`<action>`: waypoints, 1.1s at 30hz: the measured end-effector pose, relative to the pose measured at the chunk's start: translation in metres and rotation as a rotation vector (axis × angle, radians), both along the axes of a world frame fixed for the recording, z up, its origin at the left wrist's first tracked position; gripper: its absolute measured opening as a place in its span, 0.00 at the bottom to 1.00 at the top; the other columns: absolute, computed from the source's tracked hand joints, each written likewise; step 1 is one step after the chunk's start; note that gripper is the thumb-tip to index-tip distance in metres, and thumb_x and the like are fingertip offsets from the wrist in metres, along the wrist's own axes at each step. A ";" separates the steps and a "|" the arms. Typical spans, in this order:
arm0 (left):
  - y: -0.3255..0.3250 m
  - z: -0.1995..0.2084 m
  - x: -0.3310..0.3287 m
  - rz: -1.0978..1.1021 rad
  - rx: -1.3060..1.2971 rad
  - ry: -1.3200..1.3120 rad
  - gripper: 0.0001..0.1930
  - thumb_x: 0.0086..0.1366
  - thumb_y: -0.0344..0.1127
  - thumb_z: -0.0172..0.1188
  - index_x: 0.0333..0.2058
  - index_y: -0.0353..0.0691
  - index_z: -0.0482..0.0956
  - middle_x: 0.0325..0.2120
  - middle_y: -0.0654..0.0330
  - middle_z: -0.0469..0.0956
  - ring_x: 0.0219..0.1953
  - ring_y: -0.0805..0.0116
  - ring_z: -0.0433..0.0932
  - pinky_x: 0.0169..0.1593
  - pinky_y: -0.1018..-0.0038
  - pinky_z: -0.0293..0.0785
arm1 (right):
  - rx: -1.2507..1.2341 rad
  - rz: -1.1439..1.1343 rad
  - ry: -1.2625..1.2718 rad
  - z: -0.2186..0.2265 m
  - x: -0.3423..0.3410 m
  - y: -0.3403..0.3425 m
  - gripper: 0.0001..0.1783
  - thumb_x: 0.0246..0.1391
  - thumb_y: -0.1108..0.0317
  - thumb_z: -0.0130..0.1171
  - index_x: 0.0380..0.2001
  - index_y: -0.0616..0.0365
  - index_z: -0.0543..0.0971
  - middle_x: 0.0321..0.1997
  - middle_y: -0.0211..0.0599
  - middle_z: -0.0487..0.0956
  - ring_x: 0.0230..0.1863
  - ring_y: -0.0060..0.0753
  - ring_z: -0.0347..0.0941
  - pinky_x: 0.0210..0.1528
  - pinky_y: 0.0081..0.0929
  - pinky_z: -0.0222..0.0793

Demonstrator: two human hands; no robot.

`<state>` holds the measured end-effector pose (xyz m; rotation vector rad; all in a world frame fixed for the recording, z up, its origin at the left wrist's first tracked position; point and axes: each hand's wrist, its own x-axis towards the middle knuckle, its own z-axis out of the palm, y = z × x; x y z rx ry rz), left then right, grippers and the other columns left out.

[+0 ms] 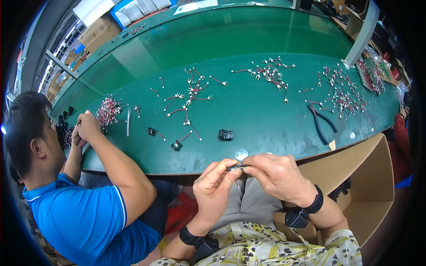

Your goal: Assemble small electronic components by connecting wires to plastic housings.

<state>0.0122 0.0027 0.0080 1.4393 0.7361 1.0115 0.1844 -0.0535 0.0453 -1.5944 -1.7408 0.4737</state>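
Note:
Just past the table's near edge, my left hand (214, 189) and my right hand (280, 176) meet over my lap. Both are closed, thumbs and fingertips pinching a small black plastic part (237, 167) with a light strip along it. Fingers cover most of it, so its exact kind does not show. Beyond them on the green table (248, 108) lies a black plastic block (225, 134). To its left are a black piece with a red wire (152, 131) and a similar wired black piece (176, 145).
Loose red-wired white connectors (191, 95) are scattered over the table, with another pile (268, 73) farther right. Black-handled pliers (322, 124) lie at the right. An open cardboard box (372, 177) stands beside my right arm. A co-worker in a blue shirt (84, 217) works at my left.

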 end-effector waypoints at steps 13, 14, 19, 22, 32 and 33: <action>0.012 -0.006 -0.012 -0.063 -0.227 -0.176 0.20 0.62 0.19 0.61 0.53 0.31 0.73 0.42 0.56 0.78 0.42 0.74 0.79 0.45 0.79 0.79 | -0.205 0.036 0.245 0.012 0.013 0.007 0.11 0.56 0.64 0.64 0.40 0.57 0.79 0.26 0.42 0.80 0.23 0.37 0.78 0.24 0.32 0.70; 0.011 -0.007 -0.014 -0.082 -0.231 -0.181 0.18 0.62 0.19 0.61 0.52 0.31 0.75 0.43 0.57 0.77 0.44 0.74 0.78 0.46 0.79 0.78 | -0.224 0.041 0.231 0.013 0.013 0.006 0.12 0.56 0.64 0.64 0.41 0.57 0.79 0.26 0.42 0.80 0.24 0.36 0.78 0.24 0.32 0.69; 0.011 -0.004 -0.018 -0.094 -0.029 -0.054 0.16 0.62 0.19 0.61 0.49 0.32 0.78 0.44 0.57 0.76 0.45 0.73 0.77 0.47 0.78 0.78 | -0.058 0.087 0.191 0.004 0.008 0.006 0.12 0.57 0.63 0.63 0.42 0.57 0.80 0.29 0.41 0.81 0.25 0.41 0.78 0.24 0.34 0.70; 0.008 0.000 -0.016 -0.111 -0.009 -0.034 0.15 0.62 0.19 0.61 0.49 0.32 0.79 0.44 0.57 0.76 0.45 0.73 0.78 0.48 0.78 0.78 | -0.025 0.103 0.140 -0.002 0.006 0.005 0.12 0.57 0.61 0.62 0.42 0.55 0.80 0.30 0.41 0.82 0.27 0.44 0.78 0.25 0.36 0.71; 0.009 0.003 -0.013 -0.135 0.048 0.078 0.13 0.62 0.18 0.61 0.45 0.31 0.79 0.43 0.57 0.76 0.42 0.73 0.78 0.46 0.80 0.77 | -0.011 0.118 -0.048 -0.003 0.009 0.004 0.10 0.60 0.60 0.57 0.41 0.51 0.80 0.29 0.36 0.81 0.28 0.45 0.79 0.25 0.39 0.72; 0.009 0.002 -0.013 -0.137 0.046 0.082 0.13 0.62 0.18 0.61 0.45 0.31 0.79 0.43 0.57 0.76 0.42 0.73 0.78 0.46 0.80 0.77 | -0.013 0.116 -0.044 -0.004 0.009 0.004 0.10 0.60 0.60 0.57 0.41 0.51 0.80 0.29 0.36 0.81 0.28 0.45 0.79 0.25 0.39 0.72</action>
